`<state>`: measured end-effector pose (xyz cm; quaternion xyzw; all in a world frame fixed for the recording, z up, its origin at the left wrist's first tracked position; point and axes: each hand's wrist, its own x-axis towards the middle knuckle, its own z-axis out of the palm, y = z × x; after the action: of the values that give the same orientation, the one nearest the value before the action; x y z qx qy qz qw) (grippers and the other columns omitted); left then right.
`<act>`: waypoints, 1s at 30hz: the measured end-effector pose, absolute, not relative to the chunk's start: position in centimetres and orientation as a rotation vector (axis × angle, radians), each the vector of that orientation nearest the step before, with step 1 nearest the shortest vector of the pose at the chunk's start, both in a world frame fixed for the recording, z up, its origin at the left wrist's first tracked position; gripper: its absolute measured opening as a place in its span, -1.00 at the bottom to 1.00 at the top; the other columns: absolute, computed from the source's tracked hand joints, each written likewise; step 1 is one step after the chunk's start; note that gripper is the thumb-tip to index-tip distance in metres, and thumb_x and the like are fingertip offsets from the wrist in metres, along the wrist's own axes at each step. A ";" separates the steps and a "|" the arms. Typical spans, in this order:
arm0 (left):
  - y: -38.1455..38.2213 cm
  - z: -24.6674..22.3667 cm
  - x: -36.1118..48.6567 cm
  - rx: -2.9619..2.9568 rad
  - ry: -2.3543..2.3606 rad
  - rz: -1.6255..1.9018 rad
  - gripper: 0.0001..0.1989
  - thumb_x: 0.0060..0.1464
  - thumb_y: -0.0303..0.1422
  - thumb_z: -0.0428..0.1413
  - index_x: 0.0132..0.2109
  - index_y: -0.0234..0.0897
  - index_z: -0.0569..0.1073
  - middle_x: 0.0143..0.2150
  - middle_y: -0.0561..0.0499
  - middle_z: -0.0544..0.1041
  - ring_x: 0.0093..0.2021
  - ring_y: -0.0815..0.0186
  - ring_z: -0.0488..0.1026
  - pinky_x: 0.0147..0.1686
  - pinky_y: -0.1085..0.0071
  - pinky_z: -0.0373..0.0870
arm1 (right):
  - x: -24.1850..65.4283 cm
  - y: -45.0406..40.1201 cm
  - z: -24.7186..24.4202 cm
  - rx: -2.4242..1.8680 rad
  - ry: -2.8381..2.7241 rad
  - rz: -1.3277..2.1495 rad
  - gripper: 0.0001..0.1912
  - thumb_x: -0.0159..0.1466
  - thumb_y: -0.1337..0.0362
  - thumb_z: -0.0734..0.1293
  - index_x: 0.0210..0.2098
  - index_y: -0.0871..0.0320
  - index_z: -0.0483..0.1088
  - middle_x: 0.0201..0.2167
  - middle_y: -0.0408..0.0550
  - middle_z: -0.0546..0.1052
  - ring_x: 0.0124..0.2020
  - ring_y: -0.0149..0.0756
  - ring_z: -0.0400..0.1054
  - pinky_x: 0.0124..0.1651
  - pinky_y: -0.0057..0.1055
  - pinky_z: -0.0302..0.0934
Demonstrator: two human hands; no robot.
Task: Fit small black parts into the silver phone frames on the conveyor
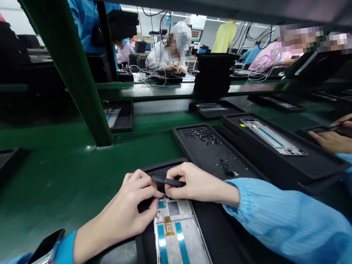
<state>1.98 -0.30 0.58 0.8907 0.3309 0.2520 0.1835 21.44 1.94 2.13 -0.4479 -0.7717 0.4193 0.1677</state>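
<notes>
A silvery phone frame (174,253) with two blue strips and a small orange flex piece lies in a black foam tray (147,257) in front of me. My left hand (138,202) is closed at the frame's top left corner, thumb and fingertips against the edge. Whether a small part is pinched there too is hidden. In my right hand (199,185) are black tweezers (169,180), lying slanted with their rear end toward the left hand. Their tips are hidden behind the fingers, near the frame's top edge.
Right of my tray, a black tray (234,154) holds many small dark parts. Beyond it another phone frame (274,136) lies in a tray, beside a co-worker's hands (348,135). A green post (71,76) rises ahead; stacked black trays (214,75) stand behind.
</notes>
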 end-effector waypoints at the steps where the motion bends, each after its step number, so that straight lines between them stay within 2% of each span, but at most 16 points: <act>1: -0.3 0.6 1.9 2.520 0.930 0.708 -0.80 0.07 -0.52 -0.05 -0.28 -0.26 0.47 -0.35 -0.01 0.44 -0.23 0.27 0.28 -0.23 0.29 0.19 | 21.4 1.9 2.1 -1.291 -2.197 1.183 -0.94 0.00 0.39 0.27 -0.57 0.24 0.37 -0.62 -0.21 0.34 -0.55 -0.51 0.17 -0.54 -0.60 0.00; 7: -0.6 1.3 2.0 2.767 0.891 0.611 -0.78 0.11 -0.48 -0.07 -0.27 -0.28 0.48 -0.34 -0.06 0.45 -0.21 0.20 0.27 -0.19 0.19 0.16 | 20.8 1.9 2.5 -1.415 -2.187 1.179 -0.96 -0.05 0.42 0.26 -0.60 0.24 0.32 -0.66 -0.23 0.31 -0.57 -0.52 0.13 -0.56 -0.59 -0.03; 11: -1.0 2.0 2.4 2.971 0.886 0.499 -0.79 0.12 -0.47 -0.06 -0.31 -0.31 0.47 -0.37 -0.08 0.46 -0.20 0.12 0.28 -0.19 0.10 0.13 | 21.0 2.1 2.3 -1.286 -2.181 1.183 -0.94 -0.01 0.41 0.29 -0.59 0.25 0.37 -0.65 -0.22 0.35 -0.57 -0.50 0.19 -0.52 -0.58 0.03; 14: -1.0 2.0 2.4 2.968 0.850 0.465 -0.81 0.12 -0.48 -0.05 -0.30 -0.33 0.46 -0.34 -0.07 0.47 -0.16 0.11 0.29 -0.18 0.12 0.16 | 21.5 2.2 2.1 -1.226 -1.964 1.102 -0.75 0.14 0.20 0.29 -0.54 0.26 0.41 -0.67 -0.18 0.35 -0.60 -0.49 0.22 -0.54 -0.56 0.07; 16: -0.8 1.6 2.3 2.920 0.814 0.486 -0.80 0.12 -0.50 -0.06 -0.30 -0.33 0.46 -0.34 -0.08 0.47 -0.14 0.13 0.30 -0.16 0.16 0.20 | 21.7 2.0 1.9 -1.252 -1.794 1.030 -0.59 0.23 0.06 0.19 -0.52 0.25 0.41 -0.65 -0.13 0.37 -0.61 -0.47 0.26 -0.55 -0.55 0.11; 19: -0.6 0.9 1.9 2.809 0.780 0.600 -0.78 0.13 -0.51 -0.08 -0.28 -0.35 0.47 -0.33 -0.10 0.45 -0.20 0.20 0.34 -0.19 0.24 0.26 | 21.7 1.3 1.5 -1.230 -1.717 1.018 -0.48 0.30 0.01 0.07 -0.56 0.24 0.36 -0.60 -0.10 0.37 -0.62 -0.48 0.29 -0.56 -0.55 0.15; 25: -0.5 0.6 1.5 2.671 0.759 0.778 -0.75 0.13 -0.52 -0.09 -0.30 -0.39 0.49 -0.37 -0.12 0.43 -0.30 0.26 0.36 -0.30 0.32 0.33 | 21.2 0.4 1.3 -0.994 -1.959 0.774 -0.88 0.19 0.25 0.30 -0.38 0.20 0.35 -0.39 -0.10 0.41 -0.32 -0.38 0.35 -0.27 -0.49 0.25; 30: -0.5 0.5 1.8 2.592 0.746 0.831 -0.76 0.13 -0.53 -0.07 -0.32 -0.42 0.50 -0.39 -0.11 0.42 -0.32 0.27 0.35 -0.32 0.35 0.33 | 21.2 0.1 1.3 -0.999 -1.967 0.773 -0.90 0.20 0.28 0.28 -0.40 0.20 0.33 -0.46 -0.11 0.42 -0.42 -0.40 0.37 -0.39 -0.50 0.26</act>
<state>1.80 -0.45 0.47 0.9067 0.2609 0.2908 0.1592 21.24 0.11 1.29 -0.3934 -0.7745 0.3041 0.3911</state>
